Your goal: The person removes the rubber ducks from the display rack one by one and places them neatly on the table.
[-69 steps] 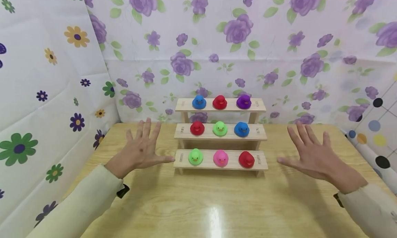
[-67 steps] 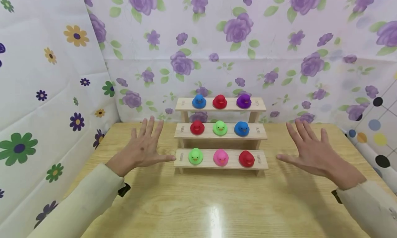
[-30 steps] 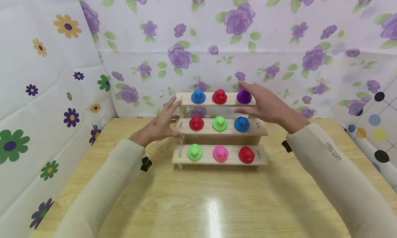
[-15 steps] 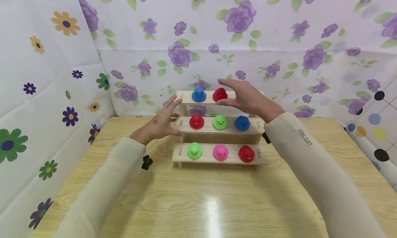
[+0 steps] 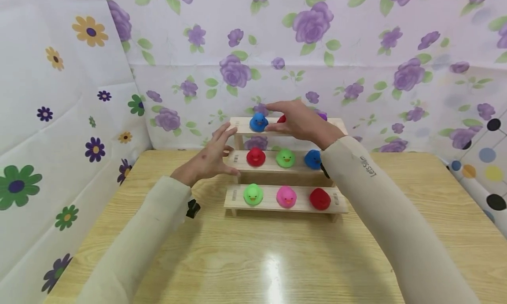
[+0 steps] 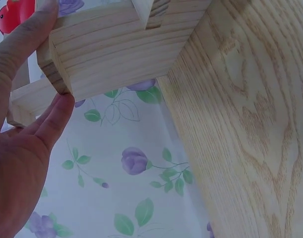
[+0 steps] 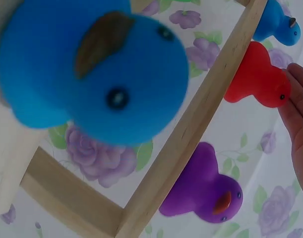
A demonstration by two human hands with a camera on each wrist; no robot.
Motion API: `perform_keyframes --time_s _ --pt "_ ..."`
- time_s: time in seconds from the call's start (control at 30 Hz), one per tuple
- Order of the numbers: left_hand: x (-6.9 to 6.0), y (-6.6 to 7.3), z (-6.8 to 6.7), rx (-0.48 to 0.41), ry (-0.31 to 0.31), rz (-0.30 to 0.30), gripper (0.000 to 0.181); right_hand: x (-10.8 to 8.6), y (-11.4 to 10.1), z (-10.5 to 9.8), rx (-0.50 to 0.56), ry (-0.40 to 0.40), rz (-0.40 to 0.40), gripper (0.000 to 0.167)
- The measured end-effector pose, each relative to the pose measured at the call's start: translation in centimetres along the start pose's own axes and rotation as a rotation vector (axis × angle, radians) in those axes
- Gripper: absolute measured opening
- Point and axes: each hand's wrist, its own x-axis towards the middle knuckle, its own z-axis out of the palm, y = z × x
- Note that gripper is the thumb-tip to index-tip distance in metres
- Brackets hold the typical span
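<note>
In the head view, a three-tier wooden stand holds rubber ducks. My left hand grips the stand's left end; the left wrist view shows the thumb and fingers of that hand around a board's end. My right hand is over the top tier, thumb and fingers apart, close to the right of the blue duck. It partly hides the red duck and purple duck. In the right wrist view, its fingers lie beside the red duck, holding nothing.
The middle tier bears red, green and blue ducks. On the bottom tier sit green, pink and red ducks. Flowered cloth rises behind the wooden table.
Both hands came inward from the table's sides. The left took hold of the stand's left end. The right moved left along the top tier, past the purple and red ducks. The ducks stayed in place.
</note>
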Motion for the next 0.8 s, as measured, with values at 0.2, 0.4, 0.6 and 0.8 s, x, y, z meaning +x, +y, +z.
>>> perform_keyframes --time_s 0.2,0.4,0.6,0.8 --pt "0.3 0.1 0.2 0.006 -0.004 0.001 0.116 0.9 0.1 0.6 -0.023 -0.004 -0.028 0.062" --pt "0.3 0.1 0.2 -0.025 -0.002 -0.012 0.117 1.8 -0.2 1.0 -0.073 -0.044 -0.023 0.058" --pt "0.2 0.0 0.1 -0.026 0.0 -0.024 0.118 2.3 -0.6 1.3 -0.118 -0.075 -0.001 0.056" --pt "0.1 0.0 0.0 -0.018 -0.003 -0.019 0.119 2.7 -0.9 1.6 -0.125 -0.064 0.038 0.051"
